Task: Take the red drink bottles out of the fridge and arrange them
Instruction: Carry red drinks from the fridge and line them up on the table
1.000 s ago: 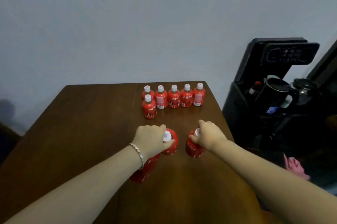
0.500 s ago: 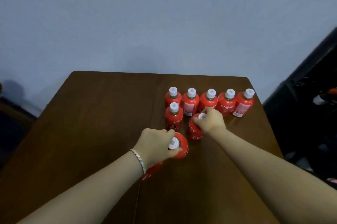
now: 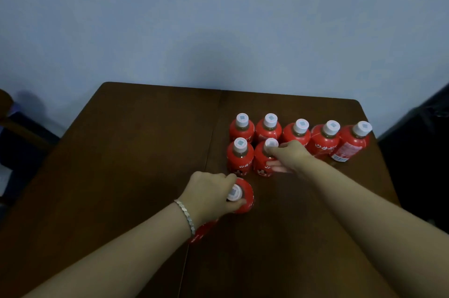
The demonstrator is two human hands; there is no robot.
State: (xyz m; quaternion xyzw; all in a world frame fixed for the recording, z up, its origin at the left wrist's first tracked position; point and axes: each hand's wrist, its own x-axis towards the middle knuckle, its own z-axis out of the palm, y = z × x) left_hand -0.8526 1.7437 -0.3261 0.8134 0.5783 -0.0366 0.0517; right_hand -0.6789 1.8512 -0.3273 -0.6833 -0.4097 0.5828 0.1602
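Five red drink bottles with white caps stand in a back row on the brown table. In front of its left end stands one more bottle. Right beside that one, my right hand grips another bottle near its cap and side. Nearer to me, my left hand grips a bottle at its neck. A further red bottle shows under my left wrist; whether it is held is hidden.
The table's far edge meets a blue-grey wall. A seam runs down the tabletop just left of the bottles. A dark appliance stands off the right edge, dark furniture off the left.
My right hand carried its bottle away from me and set it beside the front-left bottle, behind the back row's front. My left hand with its bottle edged slightly forward.
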